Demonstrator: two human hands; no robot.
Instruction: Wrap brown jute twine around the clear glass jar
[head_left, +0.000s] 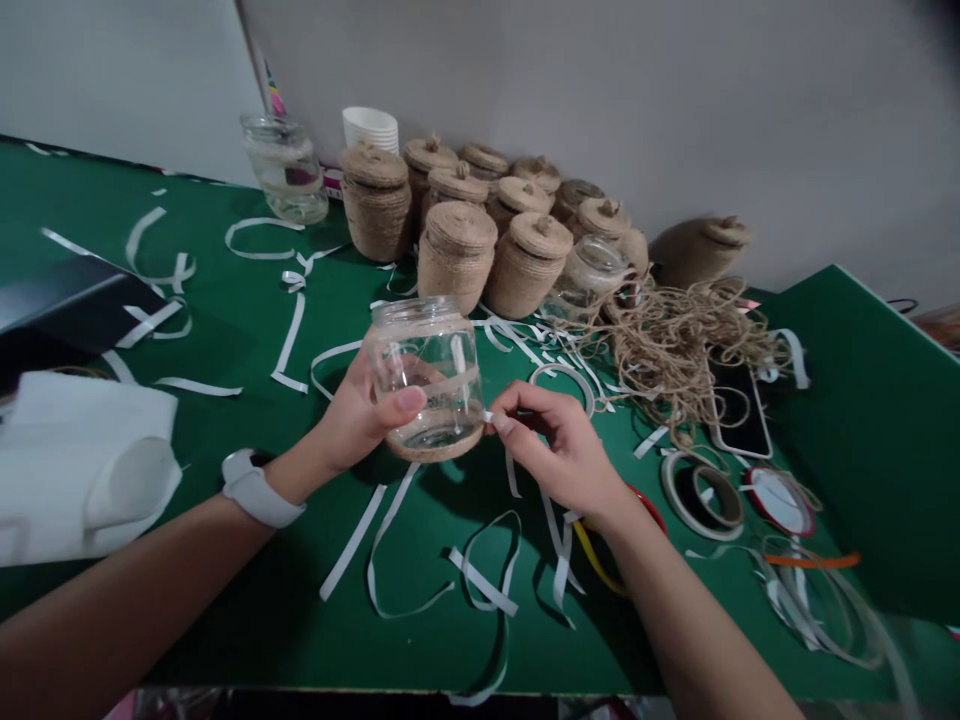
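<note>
My left hand (pixel 358 412) is wrapped round a clear glass jar (pixel 429 375), held above the green table (pixel 225 300). The jar has twine round its neck and its base, and a band of tape across its middle. My right hand (pixel 555 445) is just right of the jar, its fingertips pinched on the end of a thin white strip (pixel 488 416) at the jar's lower edge. A pale watch sits on my left wrist.
Several twine-covered lidded jars (pixel 457 250) stand at the back by the wall, with two bare glass jars (pixel 286 165) and stacked white cups (pixel 370 127). Loose twine (pixel 675 340), a phone (pixel 739 400), tape rolls (pixel 703 495) and many white strips litter the table. White foam (pixel 82 460) lies left.
</note>
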